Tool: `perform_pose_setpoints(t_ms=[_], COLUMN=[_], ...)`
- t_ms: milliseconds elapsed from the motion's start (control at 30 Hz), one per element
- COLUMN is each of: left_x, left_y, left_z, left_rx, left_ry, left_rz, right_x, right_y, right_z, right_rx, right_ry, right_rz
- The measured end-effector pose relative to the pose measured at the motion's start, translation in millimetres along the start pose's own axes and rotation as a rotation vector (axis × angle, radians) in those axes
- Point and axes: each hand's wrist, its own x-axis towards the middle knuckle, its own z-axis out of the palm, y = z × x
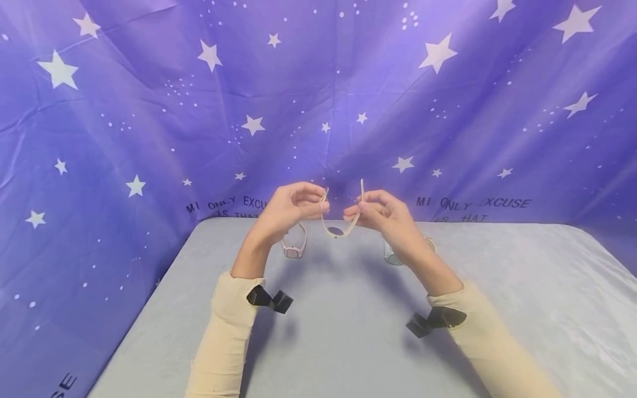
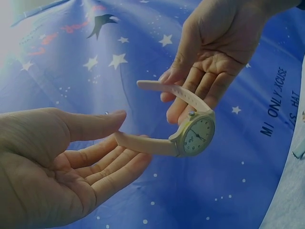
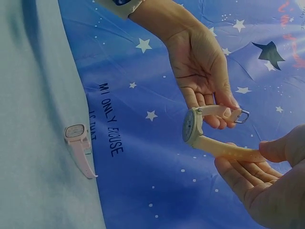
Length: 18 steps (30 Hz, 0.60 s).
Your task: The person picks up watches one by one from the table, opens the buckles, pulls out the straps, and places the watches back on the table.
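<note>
A pale cream wristwatch (image 1: pixel 336 232) hangs in a U between my two hands, its strap unfastened and its round dial (image 2: pixel 198 136) lowest. My left hand (image 1: pixel 291 207) pinches the buckle end of the strap between thumb and fingers; the metal buckle (image 3: pixel 242 116) sticks out past the thumb in the right wrist view. With thumb and fingers my right hand (image 1: pixel 388 215) pinches the other strap half, the one with holes, whose tip points up. Both hands are raised above the far part of the table.
On the grey cloth-covered table (image 1: pixel 328 331), a pink watch (image 1: pixel 293 251) stands behind my left wrist. A pale green watch (image 1: pixel 392 255) lies partly hidden by my right wrist, with another light-coloured item (image 1: pixel 430 243) beside it. A purple star-patterned curtain (image 1: pixel 318 99) hangs behind.
</note>
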Motion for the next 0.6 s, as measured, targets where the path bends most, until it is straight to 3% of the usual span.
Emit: perform_pose_setpoints(t_ms=[233,433,600], left_x=[2.7,3.1,4.2], left_y=[-1.4,-4.8,-9.0], left_z=[-1.5,-4.2,-7.3], left_rx=[-0.069,-0.021,-0.047], left_ry=[-0.009,0.006,0.046], left_rz=[0.029,0.088,0.145], right_x=[5.0,13.3,21.9], right_y=[-1,2,3], right_z=[4,5,4], right_rx=[0.023,0.039,0.088], right_ry=[-0.001,-0.007,0.004], right_rz=[-0.007,-0.046,-0.066])
